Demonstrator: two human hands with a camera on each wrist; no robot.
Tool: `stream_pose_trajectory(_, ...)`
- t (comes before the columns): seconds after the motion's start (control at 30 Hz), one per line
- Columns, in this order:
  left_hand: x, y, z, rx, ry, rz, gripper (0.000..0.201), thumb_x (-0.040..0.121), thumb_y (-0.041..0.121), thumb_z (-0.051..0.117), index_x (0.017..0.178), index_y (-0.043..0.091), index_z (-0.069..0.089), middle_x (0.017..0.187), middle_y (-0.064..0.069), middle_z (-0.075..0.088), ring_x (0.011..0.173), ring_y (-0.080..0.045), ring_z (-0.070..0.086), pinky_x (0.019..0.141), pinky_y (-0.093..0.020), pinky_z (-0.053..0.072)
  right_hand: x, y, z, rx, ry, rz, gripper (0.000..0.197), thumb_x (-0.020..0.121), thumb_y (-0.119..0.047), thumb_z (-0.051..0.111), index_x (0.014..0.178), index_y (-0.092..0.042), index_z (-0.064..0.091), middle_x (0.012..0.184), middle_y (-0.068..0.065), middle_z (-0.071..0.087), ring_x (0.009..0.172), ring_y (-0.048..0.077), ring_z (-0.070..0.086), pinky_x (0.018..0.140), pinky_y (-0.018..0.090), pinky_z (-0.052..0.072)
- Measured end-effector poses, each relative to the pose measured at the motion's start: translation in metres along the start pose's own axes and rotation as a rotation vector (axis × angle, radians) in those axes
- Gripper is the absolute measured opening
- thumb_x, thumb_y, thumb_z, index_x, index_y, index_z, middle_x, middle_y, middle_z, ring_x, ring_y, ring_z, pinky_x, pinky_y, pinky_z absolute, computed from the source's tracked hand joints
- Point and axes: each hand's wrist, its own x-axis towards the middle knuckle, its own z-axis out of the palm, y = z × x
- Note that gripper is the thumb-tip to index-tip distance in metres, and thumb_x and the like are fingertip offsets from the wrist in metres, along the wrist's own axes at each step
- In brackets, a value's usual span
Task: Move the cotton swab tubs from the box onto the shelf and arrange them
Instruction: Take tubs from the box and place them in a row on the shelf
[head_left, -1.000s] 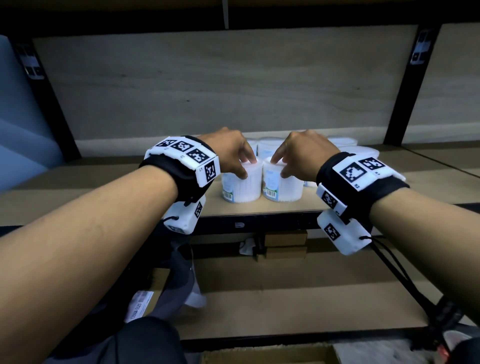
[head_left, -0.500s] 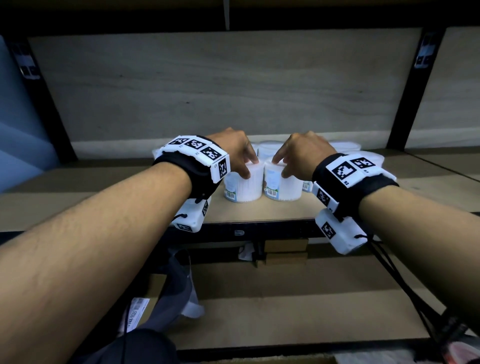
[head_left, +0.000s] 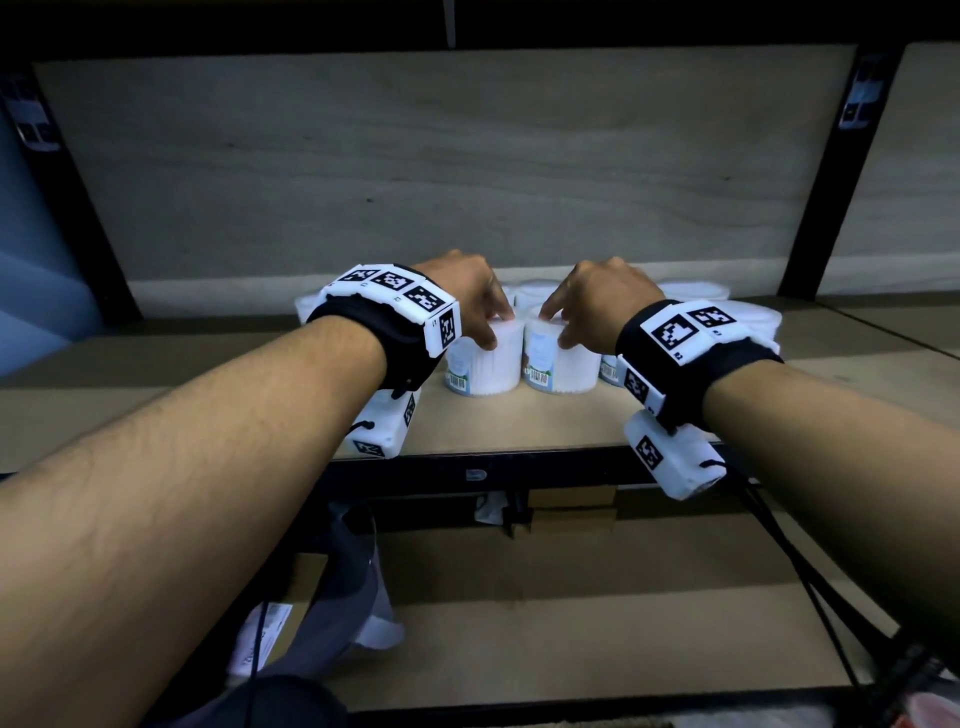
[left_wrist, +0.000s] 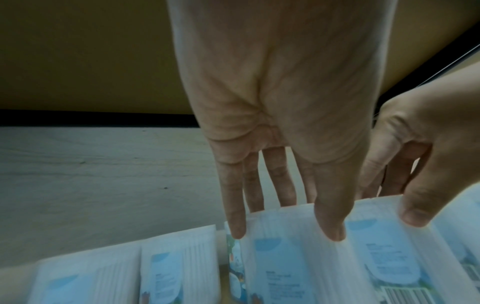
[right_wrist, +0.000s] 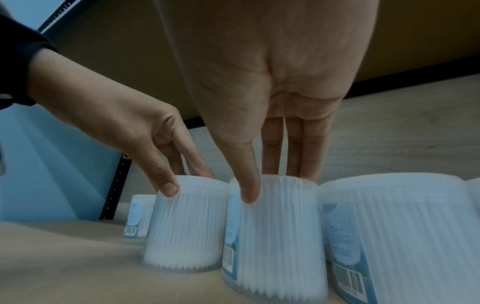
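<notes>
Two clear tubs of white cotton swabs stand side by side on the shelf board (head_left: 493, 426). My left hand (head_left: 496, 328) grips the left tub (head_left: 488, 366) from above, thumb on its front and fingers behind. My right hand (head_left: 555, 328) holds the right tub (head_left: 566, 366) the same way. The right wrist view shows my right thumb (right_wrist: 249, 195) on that tub (right_wrist: 275, 236) and the left thumb on its neighbour (right_wrist: 187, 226). In the blurred left wrist view my left hand (left_wrist: 285, 230) clasps its tub (left_wrist: 285, 263). More tubs (head_left: 540, 291) stand behind and to both sides.
A pale wooden back panel (head_left: 467, 171) closes the shelf bay between black uprights (head_left: 815, 182). A lower shelf (head_left: 571, 623) lies beneath, with small cardboard pieces (head_left: 571, 506). Grey fabric (head_left: 353, 582) and a labelled packet sit lower left; black cables (head_left: 810, 597) hang at the right.
Both hands have slid their two tubs further back from the shelf's front edge, keeping the same hold. The tubs stay side by side.
</notes>
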Motion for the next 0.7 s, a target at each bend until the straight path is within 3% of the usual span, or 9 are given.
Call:
stream_pose_trajectory(0.17,0.008,-0.003,0.003,-0.010,0.006,-0.012,0.043,0.077,0.022,0.082,0.119,0.025,0.073,0.117,0.007,0.072,0.110,-0.015,0.064,0.097,-0.034,0.052,0.004,0.000,0.000,-0.016,0.000,-0.015,0.044,0.068,-0.017,0.084,0.105,-0.039,0.075,0.105,-0.001,0.074,0.100,0.024,0.067,0.084,0.028,0.053)
stream_pose_trajectory(0.7,0.005,-0.006,0.010,0.024,0.049,0.000,0.047,0.081,0.024,0.077,0.127,0.028,0.068,0.126,0.006,0.069,0.119,-0.016,0.059,0.100,-0.034,0.049,-0.006,0.000,0.001,-0.005,-0.001,-0.065,0.047,0.077,-0.011,0.078,0.116,-0.037,0.071,0.117,0.001,0.069,0.105,0.024,0.064,0.089,0.034,0.054)
